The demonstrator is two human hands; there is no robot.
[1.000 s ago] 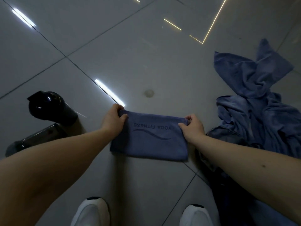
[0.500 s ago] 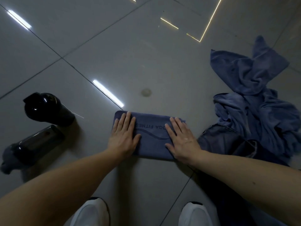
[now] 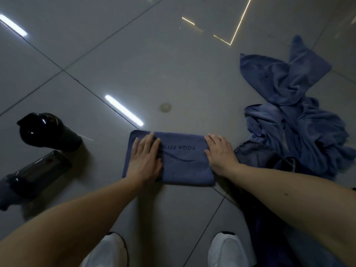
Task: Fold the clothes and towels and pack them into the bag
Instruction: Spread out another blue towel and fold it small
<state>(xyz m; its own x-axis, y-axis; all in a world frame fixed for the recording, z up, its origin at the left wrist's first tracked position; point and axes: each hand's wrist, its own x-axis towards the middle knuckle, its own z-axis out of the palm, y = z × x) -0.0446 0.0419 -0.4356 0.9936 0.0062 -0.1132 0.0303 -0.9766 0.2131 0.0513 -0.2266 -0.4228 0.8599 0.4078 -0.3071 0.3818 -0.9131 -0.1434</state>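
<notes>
1. The folded blue towel (image 3: 185, 168) lies flat on the floor (image 3: 173, 64), just ahead of the person's white shoes (image 3: 107, 249), with its printed side up.
2. Both hands lie flat with straight fingers and grip nothing. The left hand (image 3: 145, 160) presses the towel's left part, and the right hand (image 3: 221, 153) presses its right end.
3. To smooth it well, sweep the palms outward from the middle so wrinkles leave at the edges (pressing in one spot would likely only set a crease).
4. Check that the layered edges line up before lifting; a square packet should pack tighter.
5. The heap of blue cloths (image 3: 300, 128) just right of the towel is unfolded, so most of the task probably remains. I cannot tell where the bag is.
</notes>
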